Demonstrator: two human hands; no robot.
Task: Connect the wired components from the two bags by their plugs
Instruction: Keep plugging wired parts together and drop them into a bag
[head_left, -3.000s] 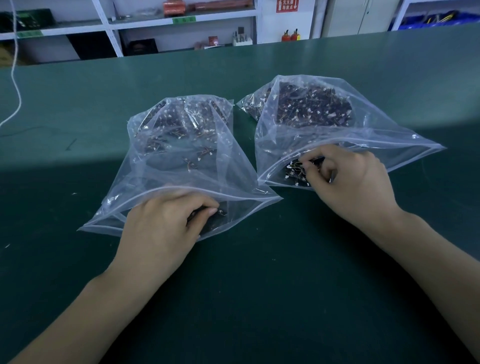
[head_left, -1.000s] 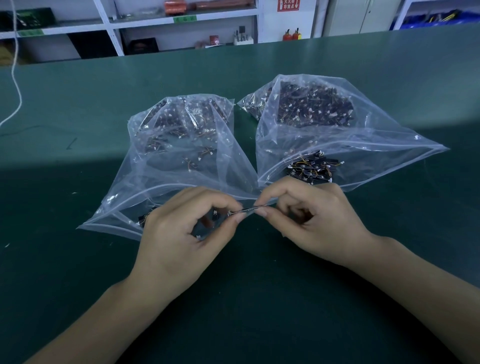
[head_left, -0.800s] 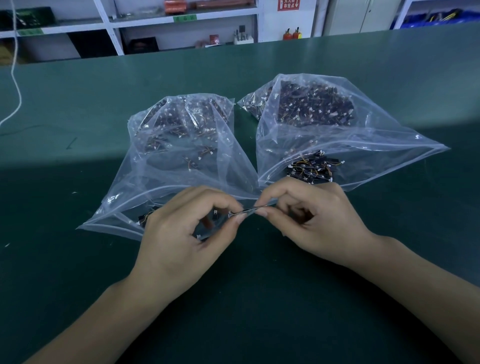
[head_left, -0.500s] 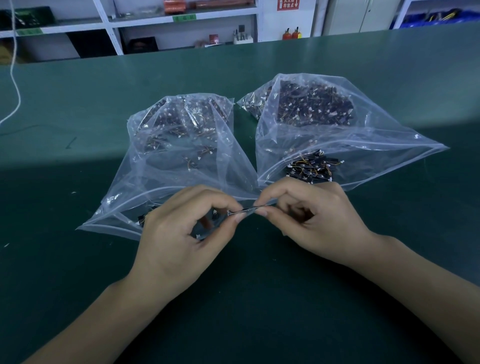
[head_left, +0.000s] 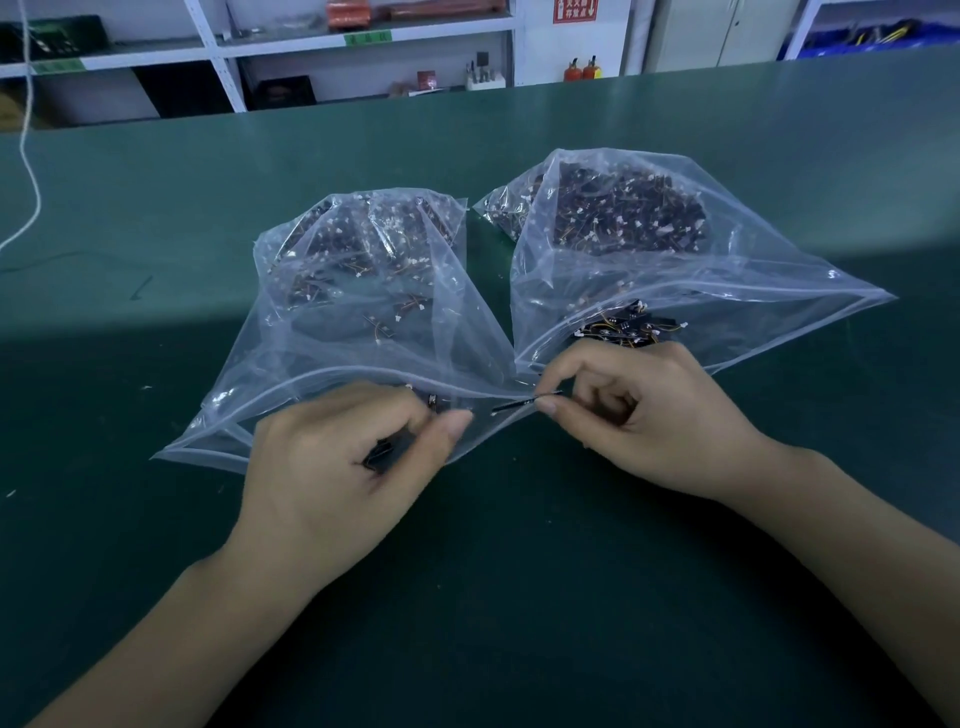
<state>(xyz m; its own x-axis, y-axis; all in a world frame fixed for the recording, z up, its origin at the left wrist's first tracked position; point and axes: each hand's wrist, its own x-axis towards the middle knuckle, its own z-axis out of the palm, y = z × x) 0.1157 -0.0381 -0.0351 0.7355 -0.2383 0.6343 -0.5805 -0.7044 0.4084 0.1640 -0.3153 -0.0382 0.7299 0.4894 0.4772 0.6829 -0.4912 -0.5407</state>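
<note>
Nearest to us, our two forearms come in from the bottom corners and meet in front of the bag mouths. Our left hand (head_left: 337, 467) is curled, thumb tip pointing toward the right hand, with a small dark component (head_left: 379, 453) tucked between thumb and palm. Our right hand (head_left: 644, 415) pinches a thin dark wired piece (head_left: 524, 404) between thumb and forefinger, its other fingers loosely bent. The free end of that piece points at our left thumb, with a small gap between them; whether the plugs are mated we cannot tell.

We judge these parts to be very light, with thin limp wires and tiny plugs that would bend or pull loose easily. They should be held by the plug body, not by the wire, and pushed straight together.

Just beyond our left hand lies the left bag (head_left: 358, 322), clear, soft and crinkly, its open edge touching our fingers. Just beyond our right hand lies the right bag (head_left: 675, 270), a few components (head_left: 623, 327) spilled at its mouth. Both hold heaps of dark wired pieces farther back, on the green table (head_left: 156, 182).
</note>
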